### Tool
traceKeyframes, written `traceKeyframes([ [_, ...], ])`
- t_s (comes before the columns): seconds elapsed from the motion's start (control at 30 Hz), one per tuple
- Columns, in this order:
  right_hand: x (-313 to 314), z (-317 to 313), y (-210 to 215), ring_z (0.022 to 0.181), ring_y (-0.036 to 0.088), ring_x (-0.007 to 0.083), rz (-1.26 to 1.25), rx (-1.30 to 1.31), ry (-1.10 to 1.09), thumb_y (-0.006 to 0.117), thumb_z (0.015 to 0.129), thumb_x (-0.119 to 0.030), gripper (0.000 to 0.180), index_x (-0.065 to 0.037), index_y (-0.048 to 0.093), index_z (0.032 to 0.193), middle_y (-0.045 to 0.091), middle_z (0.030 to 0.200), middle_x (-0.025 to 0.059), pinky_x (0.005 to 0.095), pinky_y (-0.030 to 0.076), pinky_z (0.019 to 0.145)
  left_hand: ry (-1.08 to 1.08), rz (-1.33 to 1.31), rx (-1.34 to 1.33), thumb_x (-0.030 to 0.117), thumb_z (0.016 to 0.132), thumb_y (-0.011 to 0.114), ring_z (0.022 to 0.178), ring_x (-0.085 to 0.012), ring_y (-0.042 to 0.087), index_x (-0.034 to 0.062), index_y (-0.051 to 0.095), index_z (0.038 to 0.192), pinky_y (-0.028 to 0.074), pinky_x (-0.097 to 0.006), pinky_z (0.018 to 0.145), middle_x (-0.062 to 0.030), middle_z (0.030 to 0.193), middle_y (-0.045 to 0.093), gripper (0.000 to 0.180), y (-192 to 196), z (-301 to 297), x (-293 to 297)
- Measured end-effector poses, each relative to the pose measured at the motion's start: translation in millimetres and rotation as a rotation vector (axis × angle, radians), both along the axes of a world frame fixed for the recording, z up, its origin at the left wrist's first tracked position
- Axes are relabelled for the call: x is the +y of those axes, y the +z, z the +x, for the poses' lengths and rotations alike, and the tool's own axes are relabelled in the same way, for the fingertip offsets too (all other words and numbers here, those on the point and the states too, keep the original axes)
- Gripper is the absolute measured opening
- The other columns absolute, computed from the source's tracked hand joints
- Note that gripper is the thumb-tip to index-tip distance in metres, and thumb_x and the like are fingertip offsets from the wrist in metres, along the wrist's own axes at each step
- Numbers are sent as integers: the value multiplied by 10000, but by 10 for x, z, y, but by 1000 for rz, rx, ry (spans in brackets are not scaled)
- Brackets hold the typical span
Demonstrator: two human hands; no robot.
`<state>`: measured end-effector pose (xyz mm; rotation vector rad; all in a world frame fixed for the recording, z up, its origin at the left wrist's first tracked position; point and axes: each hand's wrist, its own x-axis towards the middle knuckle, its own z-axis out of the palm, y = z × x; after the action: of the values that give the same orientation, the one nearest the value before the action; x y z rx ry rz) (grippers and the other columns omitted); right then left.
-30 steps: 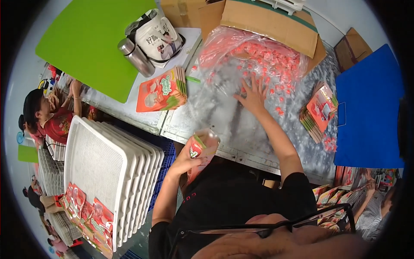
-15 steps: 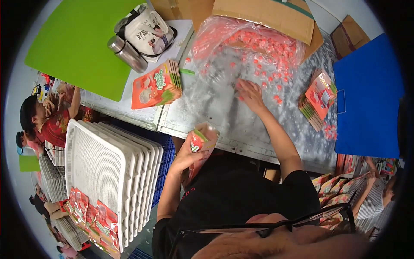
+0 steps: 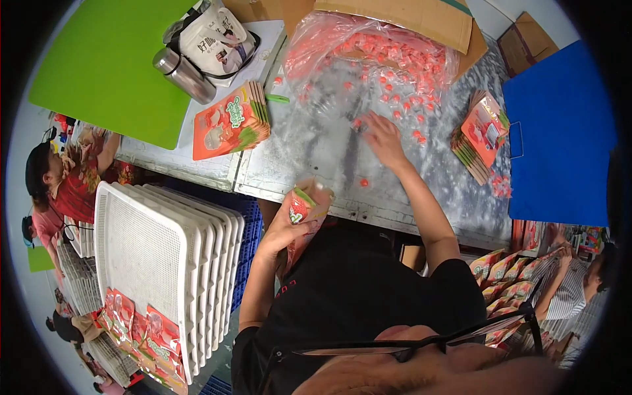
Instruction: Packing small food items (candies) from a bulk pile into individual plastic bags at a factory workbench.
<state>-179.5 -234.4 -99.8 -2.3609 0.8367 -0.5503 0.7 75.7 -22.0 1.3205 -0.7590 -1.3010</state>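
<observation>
In my left hand [image 3: 283, 236] is a red and green pouch [image 3: 307, 212], gripped upright near the front edge of the table with its mouth upward. My right hand [image 3: 384, 138] reaches over the grey metal table with its fingers spread and slightly blurred. By its fingertips is one small wrapped red candy [image 3: 356, 123]. A single red candy [image 3: 364, 182] lies between the hand and the table's front edge. Farther off, many more wrapped candies [image 3: 415, 60] spill from a clear plastic bag [image 3: 309, 49] in a cardboard box [image 3: 395, 18].
Flat pouches are stacked at left [image 3: 227, 128] and right [image 3: 479, 135]. A steel flask [image 3: 184, 77] and white bag [image 3: 214, 43] stand back left, beside a green board [image 3: 112, 66]. White trays [image 3: 141, 230] are piled left; a blue panel [image 3: 559, 138] borders the right. Other people work nearby.
My right hand has shifted slightly, and its fingers have spread from the candy they were at. One candy now lies nearer the table's front edge. My left hand keeps the pouch.
</observation>
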Motion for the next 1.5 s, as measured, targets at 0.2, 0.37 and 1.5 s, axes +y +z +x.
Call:
traceKeyframes([
  [0.2, 330, 208, 154, 1440, 277, 328, -231, 383, 206, 490, 975, -412, 545, -236, 407, 1484, 354, 1559, 39, 560, 121, 1179, 19, -4, 79, -73, 683, 663, 1309, -183, 427, 36, 280, 1514, 307, -328, 1106, -79, 1395, 475, 922, 3, -2, -27],
  [0.37, 323, -72, 57, 1437, 297, 298, 51, 92, 285, 455, 996, -400, 560, -171, 378, 1501, 413, 1523, 60, 495, 137, 1196, -5, 17, 44, -87, 683, 649, 1315, -184, 421, 28, 279, 1511, 308, -331, 1107, -83, 1394, 473, 914, 40, 34, -57],
  [1.5, 363, -844, -131, 1078, 563, 279, -288, -79, -327, 682, 813, -89, 159, -85, 716, 969, 632, 1082, 68, 421, 395, 979, 28, -32, 79, -76, 678, 630, 1307, -188, 434, 37, 334, 1482, 323, -350, 1108, -70, 1393, 475, 864, -30, 49, 4],
])
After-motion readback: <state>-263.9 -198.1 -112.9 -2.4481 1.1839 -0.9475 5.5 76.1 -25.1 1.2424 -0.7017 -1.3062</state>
